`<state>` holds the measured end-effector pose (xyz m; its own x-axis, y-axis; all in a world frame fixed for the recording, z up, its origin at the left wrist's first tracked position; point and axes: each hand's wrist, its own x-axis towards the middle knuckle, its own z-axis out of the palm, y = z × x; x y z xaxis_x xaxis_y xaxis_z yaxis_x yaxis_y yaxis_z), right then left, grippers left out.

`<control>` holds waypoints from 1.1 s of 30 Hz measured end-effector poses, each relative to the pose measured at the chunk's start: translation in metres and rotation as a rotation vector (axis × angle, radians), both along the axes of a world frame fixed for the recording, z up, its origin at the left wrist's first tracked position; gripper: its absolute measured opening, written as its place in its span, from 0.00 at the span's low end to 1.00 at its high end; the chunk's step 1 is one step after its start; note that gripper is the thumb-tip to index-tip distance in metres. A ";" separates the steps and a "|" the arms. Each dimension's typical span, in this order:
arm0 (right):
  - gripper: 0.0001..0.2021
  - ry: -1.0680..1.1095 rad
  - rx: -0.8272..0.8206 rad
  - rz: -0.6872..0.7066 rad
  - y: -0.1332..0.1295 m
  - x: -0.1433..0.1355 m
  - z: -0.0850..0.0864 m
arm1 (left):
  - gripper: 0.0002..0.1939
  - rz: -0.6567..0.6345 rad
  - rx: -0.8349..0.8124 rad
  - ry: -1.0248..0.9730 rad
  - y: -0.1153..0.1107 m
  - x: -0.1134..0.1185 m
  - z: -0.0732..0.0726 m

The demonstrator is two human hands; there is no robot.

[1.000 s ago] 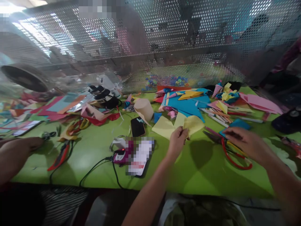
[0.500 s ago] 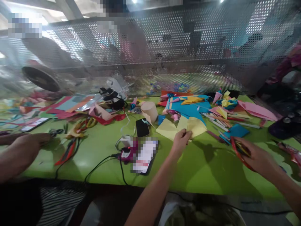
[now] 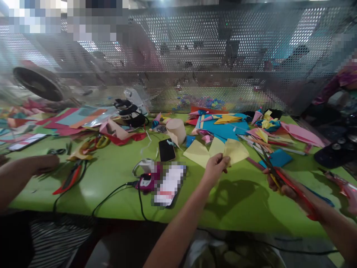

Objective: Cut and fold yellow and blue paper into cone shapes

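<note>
Pinched in my left hand (image 3: 216, 166) is a piece of pale yellow paper (image 3: 237, 149), held just above the green table. More pale yellow paper (image 3: 196, 152) fans out to the left behind my fingers. My right hand (image 3: 287, 190) grips a pair of scissors (image 3: 269, 160) with red on the handle. Their dark blades point up and left and look slightly apart, to the right of the yellow paper. A folded blue sheet (image 3: 280, 158) and several paper sticks (image 3: 258, 143) lie beyond the blades.
At the left a co-worker's hand (image 3: 47, 163) rests near orange-red pliers or scissors (image 3: 73, 178). A lit phone (image 3: 170, 186), a dark phone (image 3: 166, 149) and a purple power strip (image 3: 152, 182) with cords lie on the green table (image 3: 111, 167). A tape roll (image 3: 176, 131) stands behind.
My right hand has turned the scissors so their blades point up toward the paper. My left hand keeps hold of the yellow paper, which has tilted slightly. The co-worker's hand stays at the left.
</note>
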<state>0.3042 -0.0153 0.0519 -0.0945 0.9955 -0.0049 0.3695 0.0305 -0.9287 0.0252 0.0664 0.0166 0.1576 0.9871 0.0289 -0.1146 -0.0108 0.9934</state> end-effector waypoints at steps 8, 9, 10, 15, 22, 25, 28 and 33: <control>0.24 0.063 -0.115 0.115 0.008 -0.017 0.003 | 0.21 -0.016 0.032 0.008 -0.001 0.001 0.000; 0.24 0.064 -0.117 0.118 0.008 -0.019 0.004 | 0.21 -0.018 0.035 0.015 -0.001 0.001 0.000; 0.24 0.066 -0.121 0.118 0.008 -0.020 0.005 | 0.20 -0.021 0.038 0.021 -0.001 0.001 0.000; 0.23 0.084 -0.161 0.118 0.008 -0.023 0.007 | 0.19 -0.038 0.045 0.053 -0.001 0.001 -0.002; 0.23 0.084 -0.157 0.137 0.009 -0.020 0.002 | 0.19 -0.046 0.042 0.059 -0.001 0.001 -0.003; 0.23 0.076 -0.149 0.140 0.009 -0.020 0.002 | 0.19 -0.049 0.041 0.064 -0.001 0.001 -0.004; 0.23 0.064 -0.139 0.136 0.008 -0.019 0.002 | 0.20 -0.054 0.033 0.058 -0.001 0.001 -0.005; 0.26 0.080 -0.149 0.131 0.008 -0.016 -0.003 | 0.19 -0.052 0.027 0.056 -0.001 0.002 -0.006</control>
